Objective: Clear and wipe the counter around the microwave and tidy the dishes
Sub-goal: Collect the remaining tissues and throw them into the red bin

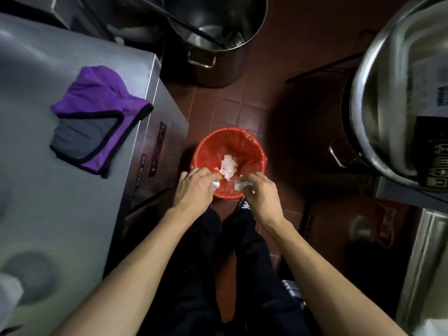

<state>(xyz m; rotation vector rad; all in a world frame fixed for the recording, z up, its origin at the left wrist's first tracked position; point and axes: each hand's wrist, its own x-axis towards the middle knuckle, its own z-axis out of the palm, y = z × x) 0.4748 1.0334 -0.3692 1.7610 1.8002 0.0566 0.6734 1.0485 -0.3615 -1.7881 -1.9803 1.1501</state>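
Observation:
A red bin [213, 144] lined with a red bag stands on the floor in front of my feet, with crumpled white paper [229, 167] inside. Both my hands hover over its near rim. My left hand [194, 187] holds a small white scrap of tissue [215, 190] with orange bits by its fingertips. My right hand [260, 192] pinches another white tissue piece [241, 185]. A purple and grey cloth [97, 115] lies folded on the steel counter [48, 190] to the left.
A tall steel stockpot [213, 40] stands on the floor beyond the bin. A large steel pot or cooker [400, 98] fills the right side, with a cardboard box [378, 229] below it. The floor has dark red tiles [244, 107].

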